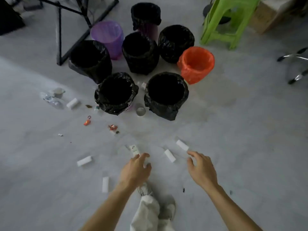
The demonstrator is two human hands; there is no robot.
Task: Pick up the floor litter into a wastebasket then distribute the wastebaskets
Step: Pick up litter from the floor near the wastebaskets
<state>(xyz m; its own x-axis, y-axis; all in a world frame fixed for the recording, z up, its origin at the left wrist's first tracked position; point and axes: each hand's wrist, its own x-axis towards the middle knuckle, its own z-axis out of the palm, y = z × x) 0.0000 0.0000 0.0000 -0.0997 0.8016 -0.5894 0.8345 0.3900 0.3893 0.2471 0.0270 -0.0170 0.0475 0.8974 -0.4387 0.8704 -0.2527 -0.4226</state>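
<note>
Several wastebaskets stand grouped on the grey floor: black-lined ones, such as the near left and near right, a bare purple one and an orange-lined one. Litter lies scattered in front: white paper rolls, a small printed carton, red wrappers, a clear bottle. My left hand reaches down, fingertips at the carton's near end. My right hand hovers with fingers spread just right of the two white rolls.
A green plastic stool stands at the back right by a cardboard box. A black metal frame sits at the back left. Chrome chair legs show at the right edge. A tape ring lies between the near baskets.
</note>
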